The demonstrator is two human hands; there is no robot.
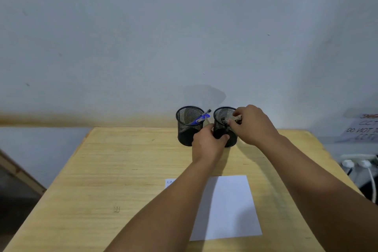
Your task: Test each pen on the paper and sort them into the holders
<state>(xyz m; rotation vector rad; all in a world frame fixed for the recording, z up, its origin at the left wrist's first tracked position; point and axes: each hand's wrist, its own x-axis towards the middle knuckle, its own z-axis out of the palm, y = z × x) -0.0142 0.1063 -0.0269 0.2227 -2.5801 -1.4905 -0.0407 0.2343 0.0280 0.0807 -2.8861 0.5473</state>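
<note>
where the pale wooden table [102, 170] meets the blue-grey wall [143, 37], two black wire-mesh cylindrical pen holders stand just beside each other at the far edge. the left black mesh holder [187, 127] has a blue and clear plastic pen [201, 119] leaning inside it, its upper end sticking out over the right rim.

just right of that, the left hand [206, 145] reaches forward and grips the lower front of the right black mesh holder [224, 127], fingers curled round its wall with the thumb on the side facing the left holder. above that holder's mouth, the right hand [252, 126] hovers with its fingertips pinched together on a dark pen [226, 121], which lies partly inside the opening; how far it goes down into the holder is hard to tell, since the hand covers its right end.

nearer the camera, a white rectangular sheet of paper [231, 206] lies flat on the table between the two forearms, partly hidden under the left forearm. a small white slip with writing [169, 182] peeks out just left of that forearm.

at the far right, beyond the table's edge, a white paper notice with handwritten letters [362, 129] hangs on the wall, and below it a white power strip with plugs and cables [358, 163] is seen.
</note>
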